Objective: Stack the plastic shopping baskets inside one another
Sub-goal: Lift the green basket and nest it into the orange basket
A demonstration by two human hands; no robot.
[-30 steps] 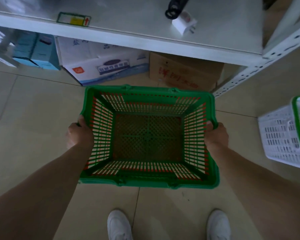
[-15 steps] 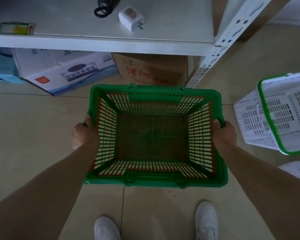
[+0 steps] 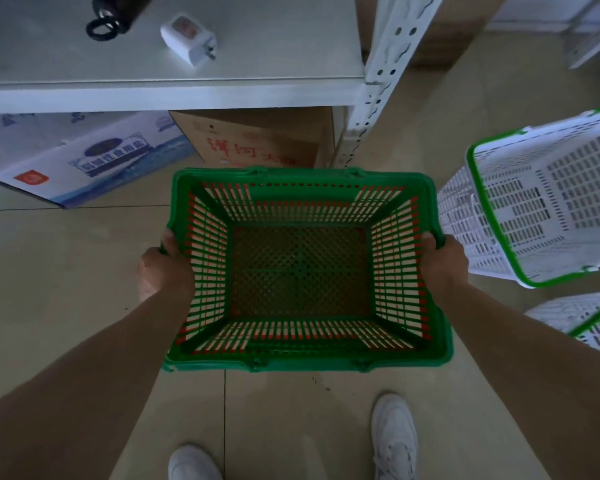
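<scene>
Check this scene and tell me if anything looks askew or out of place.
The white plastic basket with a green rim, on the floor right of the held green plastic basket, lies tipped on its side with its opening facing sideways. The left hand and right hand hold the green one level.

I am carrying the green basket (image 3: 305, 268) to my right, so the shelf post (image 3: 378, 81) now stands behind it rather than off to the side. The white basket (image 3: 541, 199) lies much closer, just beside my right hand (image 3: 444, 261), and a second white basket (image 3: 589, 320) shows below it.
</scene>
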